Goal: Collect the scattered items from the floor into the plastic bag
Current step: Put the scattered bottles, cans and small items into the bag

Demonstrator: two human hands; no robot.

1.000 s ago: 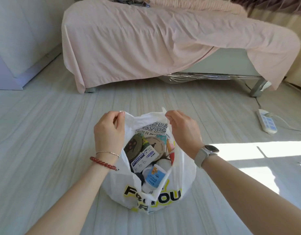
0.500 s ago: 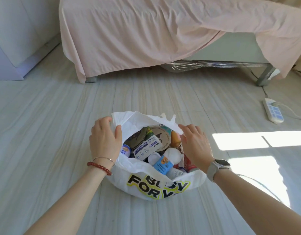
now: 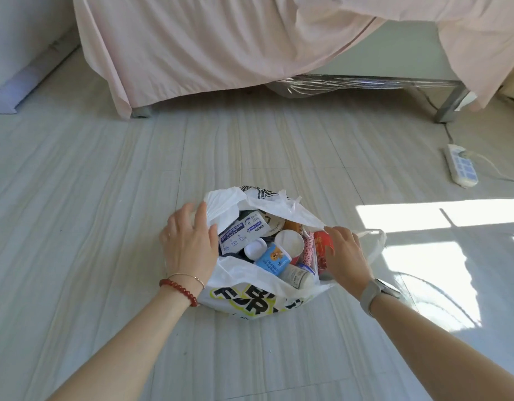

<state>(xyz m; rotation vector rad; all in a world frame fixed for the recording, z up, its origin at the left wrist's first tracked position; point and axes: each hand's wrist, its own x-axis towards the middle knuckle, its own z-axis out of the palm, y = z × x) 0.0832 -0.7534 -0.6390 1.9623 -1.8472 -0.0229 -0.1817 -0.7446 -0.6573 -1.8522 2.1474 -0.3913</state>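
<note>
A white plastic bag point(image 3: 250, 302) with black and yellow lettering sits slumped on the pale floor, its mouth wide. Inside lie several items: a wipes pack point(image 3: 239, 233), a white cup point(image 3: 289, 241), a blue carton point(image 3: 271, 257), a small bottle point(image 3: 296, 277) and a red packet point(image 3: 320, 244). My left hand point(image 3: 189, 244) lies flat on the bag's left rim with fingers spread and the thumb at the opening. My right hand point(image 3: 345, 256) curls over the right rim, thumb inside the bag, beside the red packet. A handle loop point(image 3: 375, 235) sticks out behind it.
A bed point(image 3: 221, 47) draped in a pink sheet stands beyond the bag, with a metal leg point(image 3: 449, 108) at the right. A white power strip point(image 3: 461, 169) and its cord lie on the floor at the right. A white cabinet point(image 3: 12, 53) stands at the left.
The bag, held up by its handles a second ago, has sunk to the floor. Both hands dropped to its rim and moved apart, widening the mouth. The view tilted downward.
</note>
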